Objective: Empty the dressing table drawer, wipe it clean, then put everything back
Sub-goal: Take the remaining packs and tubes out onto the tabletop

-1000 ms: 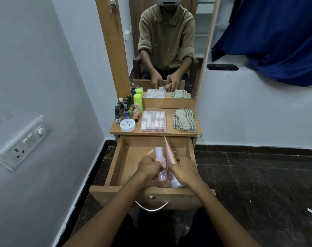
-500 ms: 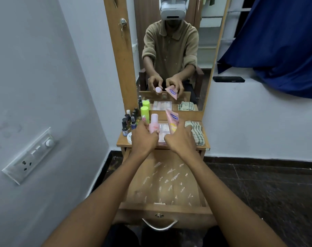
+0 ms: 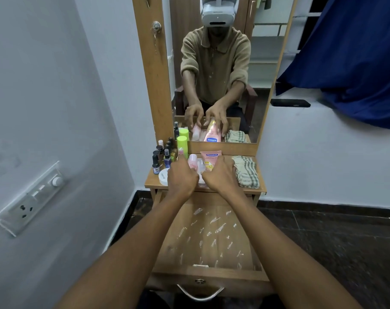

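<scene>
The wooden drawer (image 3: 211,277) is pulled out, and its bottom holds only several white streaks. Both my hands reach over it to the dressing table top (image 3: 151,184). My left hand (image 3: 181,177) holds a small pink bottle (image 3: 192,161) in its fingertips. My right hand (image 3: 220,177) holds a pink lotion tube (image 3: 209,158). Both items lie low over a clear case that my hands mostly hide. The mirror shows my fingers spread down around the bottle and the tube.
A folded checked cloth (image 3: 246,171) lies on the right of the top. A white jar (image 3: 164,175), a green bottle (image 3: 182,143) and several small dark bottles (image 3: 160,157) crowd its left. A wall with a switch plate (image 3: 31,197) stands to the left.
My hands lifted the pink bottle and the tube out of the drawer, carried them forward, and lowered them from upright onto the table top. The drawer bottom now shows bare.
</scene>
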